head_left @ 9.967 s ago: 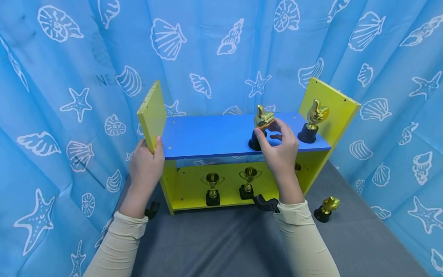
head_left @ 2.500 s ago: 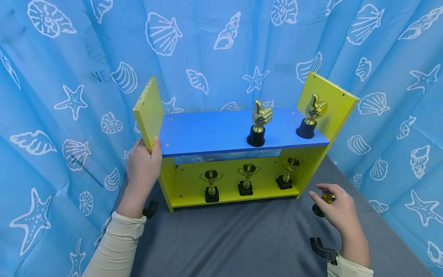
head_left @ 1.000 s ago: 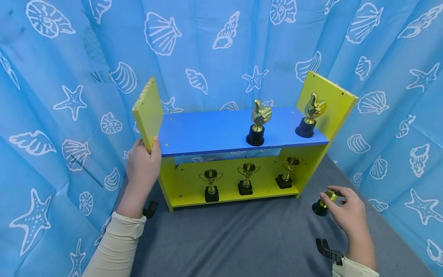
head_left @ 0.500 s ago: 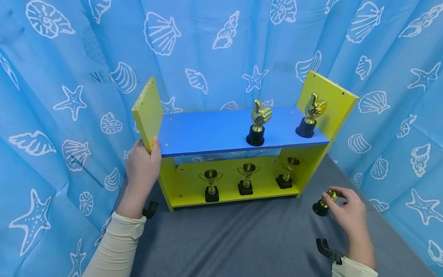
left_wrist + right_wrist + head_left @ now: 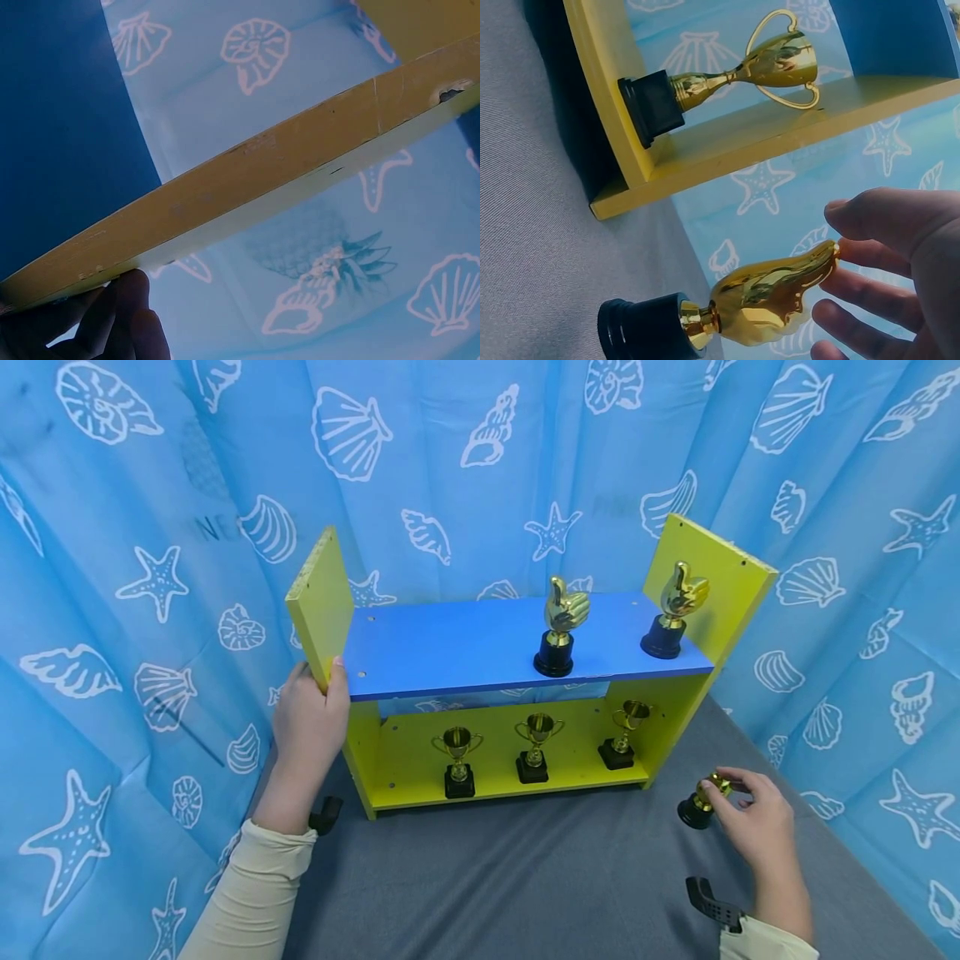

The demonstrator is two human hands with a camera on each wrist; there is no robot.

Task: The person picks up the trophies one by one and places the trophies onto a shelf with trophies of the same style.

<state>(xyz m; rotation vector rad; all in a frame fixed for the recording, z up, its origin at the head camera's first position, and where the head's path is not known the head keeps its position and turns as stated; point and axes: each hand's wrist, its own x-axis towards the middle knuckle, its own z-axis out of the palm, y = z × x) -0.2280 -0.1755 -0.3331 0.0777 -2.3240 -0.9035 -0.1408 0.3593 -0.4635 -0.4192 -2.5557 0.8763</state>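
Observation:
My left hand (image 5: 310, 714) grips the yellow left side panel (image 5: 324, 602) of a small two-tier shelf, thumb inside and fingers outside. In the left wrist view, dark fingers (image 5: 135, 307) lie against the panel's edge (image 5: 225, 169). My right hand (image 5: 757, 814) is around the top of a gold thumbs-up trophy (image 5: 697, 810), which stands on the grey cloth right of the shelf. The right wrist view has the fingers loosely bent by the trophy's gold tip (image 5: 780, 292), the thumb apart from it. Two matching trophies, one mid-board (image 5: 557, 631) and one at right (image 5: 667, 618), stand on the blue board.
Three gold cup trophies, left (image 5: 458, 760), middle (image 5: 536, 747) and right (image 5: 624, 735), stand on the yellow lower board (image 5: 495, 785). A blue seashell curtain (image 5: 450, 485) hangs behind and at both sides. Grey cloth (image 5: 510, 877) covers the surface in front.
Ten seconds ago my right hand held the middle thumbs-up trophy on the blue board. It has since moved down right to the trophy on the cloth. Over the last second, hardly anything moved.

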